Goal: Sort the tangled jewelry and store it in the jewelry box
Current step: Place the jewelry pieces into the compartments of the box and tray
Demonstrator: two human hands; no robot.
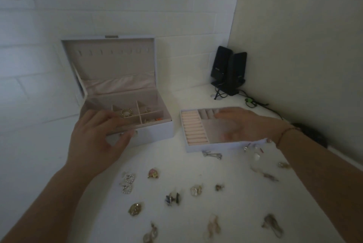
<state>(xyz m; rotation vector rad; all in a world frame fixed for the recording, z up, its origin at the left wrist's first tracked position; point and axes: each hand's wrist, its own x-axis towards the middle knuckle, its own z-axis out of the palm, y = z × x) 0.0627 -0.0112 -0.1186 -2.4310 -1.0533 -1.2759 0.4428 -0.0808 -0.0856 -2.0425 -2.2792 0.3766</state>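
A pale lilac jewelry box [155,130] stands open at centre left, lid up, with a few pieces in its divided compartments [137,114]. Its removable tray [196,130], with pink ring rolls, lies to the right of the box. My left hand [96,140] hovers over the box's front left corner, fingers spread, holding nothing. My right hand [241,124] reaches over the tray, fingers apart and blurred. Several earrings and other pieces lie scattered on the white table, among them a pearl piece [128,182], a gold one [135,209] and a dark one [172,199].
Two black speakers [228,69] with trailing cables stand in the back right corner. A white brick wall [39,66] runs behind the box and a plain wall [304,46] closes the right side. A dark object [312,134] lies by the right wall.
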